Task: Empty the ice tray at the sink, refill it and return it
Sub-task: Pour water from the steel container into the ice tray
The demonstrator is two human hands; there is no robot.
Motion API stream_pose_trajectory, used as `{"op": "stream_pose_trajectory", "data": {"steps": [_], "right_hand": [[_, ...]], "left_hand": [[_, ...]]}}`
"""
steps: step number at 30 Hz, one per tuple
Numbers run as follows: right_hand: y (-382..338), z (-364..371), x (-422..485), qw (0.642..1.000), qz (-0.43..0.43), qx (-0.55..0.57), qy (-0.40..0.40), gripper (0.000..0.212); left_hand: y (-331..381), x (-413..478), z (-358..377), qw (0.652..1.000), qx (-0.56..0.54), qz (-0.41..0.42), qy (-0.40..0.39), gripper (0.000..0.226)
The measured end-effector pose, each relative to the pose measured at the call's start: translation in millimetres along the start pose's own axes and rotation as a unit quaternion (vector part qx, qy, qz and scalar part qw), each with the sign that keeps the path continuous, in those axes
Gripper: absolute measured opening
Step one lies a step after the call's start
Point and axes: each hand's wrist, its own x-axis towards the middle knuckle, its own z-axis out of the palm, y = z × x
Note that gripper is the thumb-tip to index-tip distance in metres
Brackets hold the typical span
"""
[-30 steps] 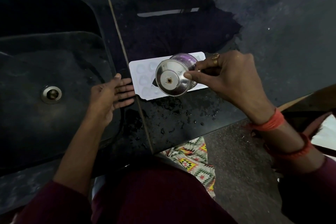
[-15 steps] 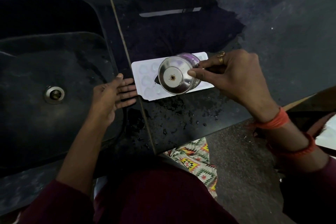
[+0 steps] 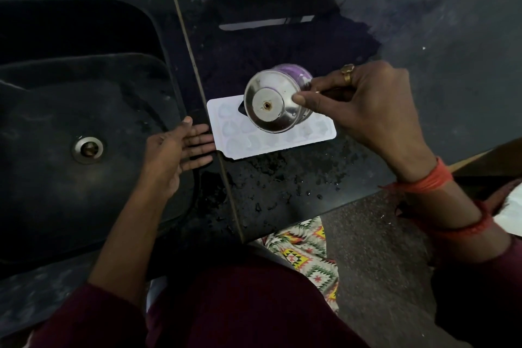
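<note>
A white ice tray (image 3: 285,140) lies flat on the black counter, just right of the sink (image 3: 50,178). My right hand (image 3: 364,110) grips a steel cup (image 3: 275,104) and holds it tipped over the tray, its base turned toward me. The cup hides the tray's upper middle. My left hand (image 3: 175,150) rests flat on the counter, fingers together, their tips touching the tray's left edge. Whether water runs from the cup cannot be made out.
The dark sink has a steel drain (image 3: 87,149). Water drops and a wet patch (image 3: 282,181) cover the counter in front of the tray. The counter's front edge (image 3: 367,195) runs diagonally; below it are a patterned cloth (image 3: 305,251) and grey floor.
The cup has stayed tipped over the tray with almost no shift. My left hand keeps its place at the tray's left edge. The view has drifted slightly.
</note>
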Motion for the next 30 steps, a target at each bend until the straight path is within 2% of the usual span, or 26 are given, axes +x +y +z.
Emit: {"op": "stream_pose_trajectory", "data": {"steps": [30], "right_hand": [[2.2, -1.0, 3.3, 1.0, -0.001, -0.029, 0.012, 0.033]], "left_hand": [[-0.4, -2.7, 1.2, 1.0, 0.001, -0.001, 0.001, 0.038]]}}
